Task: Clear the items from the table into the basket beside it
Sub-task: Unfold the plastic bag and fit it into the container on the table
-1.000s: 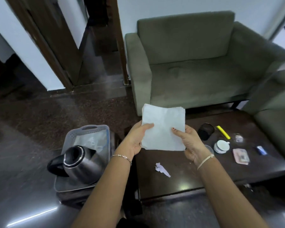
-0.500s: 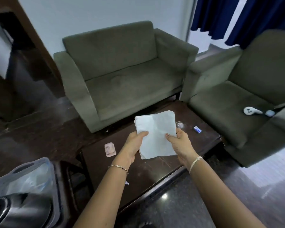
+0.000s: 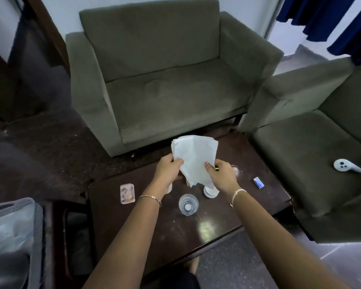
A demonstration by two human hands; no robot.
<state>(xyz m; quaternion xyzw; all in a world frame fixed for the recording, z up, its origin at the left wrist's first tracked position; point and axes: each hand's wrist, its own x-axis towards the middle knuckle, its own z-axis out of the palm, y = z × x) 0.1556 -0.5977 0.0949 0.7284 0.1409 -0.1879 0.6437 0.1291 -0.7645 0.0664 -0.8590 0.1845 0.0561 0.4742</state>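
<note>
A stack of white paper napkins (image 3: 194, 157) is held above the dark wooden table (image 3: 146, 230). My left hand (image 3: 167, 172) pinches its left edge and my right hand (image 3: 222, 176) pinches its lower right part; the stack is bent between them. On the table lie a pink card pack (image 3: 127, 193), a clear glass (image 3: 188, 204), a white cup (image 3: 210, 191) partly hidden under my right hand, and a small blue packet (image 3: 258, 182). The grey basket (image 3: 19, 205) with a clear plastic bag inside sits at the lower left edge.
A green sofa (image 3: 165, 80) stands behind the table and a second green armchair (image 3: 321, 153) at the right, with a white controller (image 3: 344, 166) on its seat. Dark shiny floor lies left of the table. Blue curtains (image 3: 331, 24) hang at the top right.
The napkin stack has been bent and crumpled between my hands and lowered a little. The view has swung back left and down, showing the glass, the cup and more of the basket.
</note>
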